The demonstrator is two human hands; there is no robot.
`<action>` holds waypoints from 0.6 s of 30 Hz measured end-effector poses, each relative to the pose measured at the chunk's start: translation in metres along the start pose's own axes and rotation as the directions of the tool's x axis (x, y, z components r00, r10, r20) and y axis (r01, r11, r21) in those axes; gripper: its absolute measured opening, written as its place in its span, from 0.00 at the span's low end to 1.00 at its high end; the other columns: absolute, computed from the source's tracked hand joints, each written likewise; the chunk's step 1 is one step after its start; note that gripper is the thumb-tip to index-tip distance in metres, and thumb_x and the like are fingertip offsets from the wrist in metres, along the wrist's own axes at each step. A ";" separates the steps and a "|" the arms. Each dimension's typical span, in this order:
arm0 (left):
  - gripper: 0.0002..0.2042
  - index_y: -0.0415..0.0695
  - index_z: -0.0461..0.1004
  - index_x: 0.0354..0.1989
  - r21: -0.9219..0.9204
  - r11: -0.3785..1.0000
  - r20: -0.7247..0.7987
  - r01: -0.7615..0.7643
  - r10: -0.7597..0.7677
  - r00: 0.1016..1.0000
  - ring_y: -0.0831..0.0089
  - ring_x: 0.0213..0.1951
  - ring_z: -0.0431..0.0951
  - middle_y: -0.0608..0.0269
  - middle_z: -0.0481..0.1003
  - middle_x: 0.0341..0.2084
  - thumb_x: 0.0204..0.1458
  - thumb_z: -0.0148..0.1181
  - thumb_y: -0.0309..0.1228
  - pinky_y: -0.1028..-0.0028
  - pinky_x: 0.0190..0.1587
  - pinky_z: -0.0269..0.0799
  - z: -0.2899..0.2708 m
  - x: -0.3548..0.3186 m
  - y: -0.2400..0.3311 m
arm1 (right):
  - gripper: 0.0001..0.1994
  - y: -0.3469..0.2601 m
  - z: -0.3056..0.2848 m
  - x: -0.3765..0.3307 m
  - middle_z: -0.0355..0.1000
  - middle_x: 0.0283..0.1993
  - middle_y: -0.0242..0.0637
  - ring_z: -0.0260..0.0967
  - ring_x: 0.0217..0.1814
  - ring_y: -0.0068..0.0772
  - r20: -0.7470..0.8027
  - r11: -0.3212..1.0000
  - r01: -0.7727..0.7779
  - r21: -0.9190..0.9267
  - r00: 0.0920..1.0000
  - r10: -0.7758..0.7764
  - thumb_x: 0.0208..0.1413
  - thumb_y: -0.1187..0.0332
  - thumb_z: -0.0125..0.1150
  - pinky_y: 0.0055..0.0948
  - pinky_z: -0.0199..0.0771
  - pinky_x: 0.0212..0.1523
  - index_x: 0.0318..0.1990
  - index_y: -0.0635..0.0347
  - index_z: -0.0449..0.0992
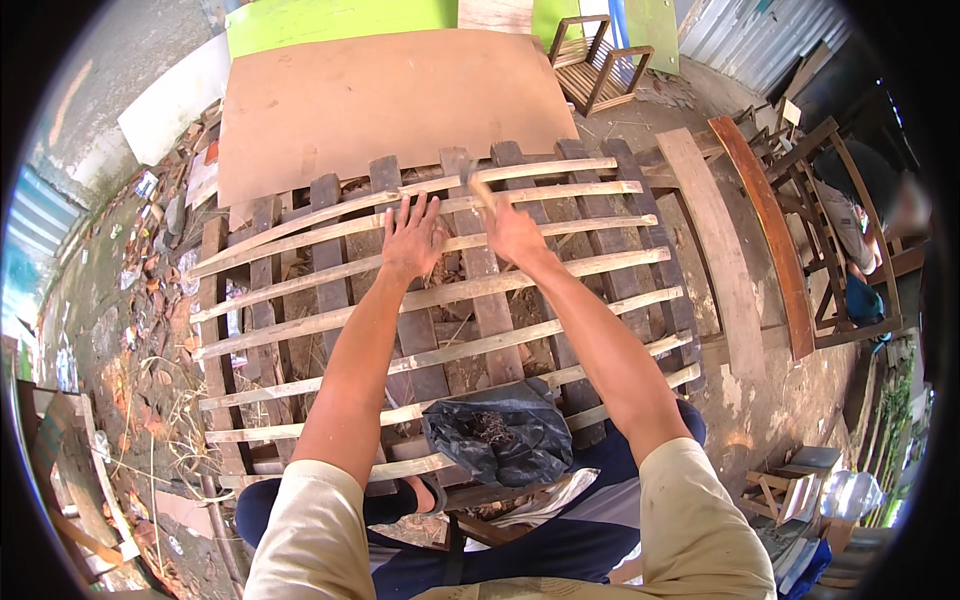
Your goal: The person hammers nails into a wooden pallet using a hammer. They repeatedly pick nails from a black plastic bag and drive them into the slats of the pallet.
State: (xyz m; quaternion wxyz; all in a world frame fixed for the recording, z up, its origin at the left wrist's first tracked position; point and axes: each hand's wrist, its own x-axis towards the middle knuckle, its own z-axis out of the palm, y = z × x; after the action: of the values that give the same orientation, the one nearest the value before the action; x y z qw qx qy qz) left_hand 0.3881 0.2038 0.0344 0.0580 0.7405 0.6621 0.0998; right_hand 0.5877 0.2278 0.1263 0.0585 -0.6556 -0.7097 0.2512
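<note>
My right hand (516,238) is wrapped round the light wooden handle of a hammer (482,190), its blurred head over the upper bamboo slats. Beside it, my left hand (411,236) lies with fingers spread across the upper slats, its fingertips by the second one. Several pale bamboo slats (440,295) run crosswise over dark wooden planks (487,300), making a lattice in front of me. A black plastic bag (540,435) sits on the near slats, holding a heap of small dark pieces, seemingly nails (490,428).
Beyond the lattice lies a large brown board (390,105). A small slatted wooden stand (597,75) is behind it. To the right are long planks (715,240), a wooden frame (870,325) and a person (850,215). Litter and dry scraps (150,300) cover the left ground.
</note>
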 end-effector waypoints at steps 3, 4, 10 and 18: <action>0.32 0.54 0.47 0.77 -0.058 0.998 0.017 0.002 -0.001 1.000 0.52 0.76 0.40 0.60 0.44 0.77 0.65 0.37 0.48 0.47 0.75 0.32 0.001 -0.002 -0.001 | 0.20 0.008 0.008 0.008 0.76 0.40 0.67 0.75 0.45 0.70 -0.081 0.995 0.049 0.088 0.996 -0.042 0.66 0.56 0.50 0.58 0.75 0.49 0.50 0.69 0.65; 0.31 0.54 0.46 0.77 -0.031 0.999 0.041 0.036 -0.034 0.999 0.53 0.77 0.39 0.61 0.43 0.77 0.65 0.37 0.47 0.48 0.75 0.31 -0.004 -0.005 -0.010 | 0.20 -0.009 0.003 0.000 0.76 0.39 0.67 0.75 0.44 0.70 -0.127 0.985 0.086 0.151 0.990 -0.066 0.66 0.57 0.50 0.58 0.76 0.48 0.49 0.70 0.65; 0.31 0.54 0.45 0.77 -0.017 0.999 0.077 0.031 -0.029 0.997 0.53 0.77 0.37 0.61 0.41 0.77 0.65 0.36 0.47 0.48 0.75 0.31 -0.008 0.000 0.003 | 0.20 0.021 0.013 0.009 0.76 0.37 0.68 0.75 0.43 0.70 -0.059 0.997 0.074 -0.030 0.995 -0.075 0.67 0.57 0.49 0.60 0.76 0.46 0.49 0.69 0.64; 0.31 0.54 0.44 0.77 0.008 0.999 0.094 0.033 -0.033 0.995 0.54 0.77 0.36 0.62 0.40 0.77 0.66 0.35 0.48 0.49 0.75 0.30 -0.008 -0.003 0.001 | 0.20 0.008 0.012 -0.007 0.76 0.35 0.66 0.76 0.42 0.70 -0.105 0.993 0.080 0.084 0.992 -0.071 0.68 0.56 0.49 0.60 0.75 0.45 0.49 0.69 0.64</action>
State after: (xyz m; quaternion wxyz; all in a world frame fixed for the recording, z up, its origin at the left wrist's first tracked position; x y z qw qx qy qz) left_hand 0.3867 0.2001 0.0420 0.0884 0.7335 0.6711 0.0617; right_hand 0.5912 0.2181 0.1138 0.1332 -0.6368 -0.7184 0.2461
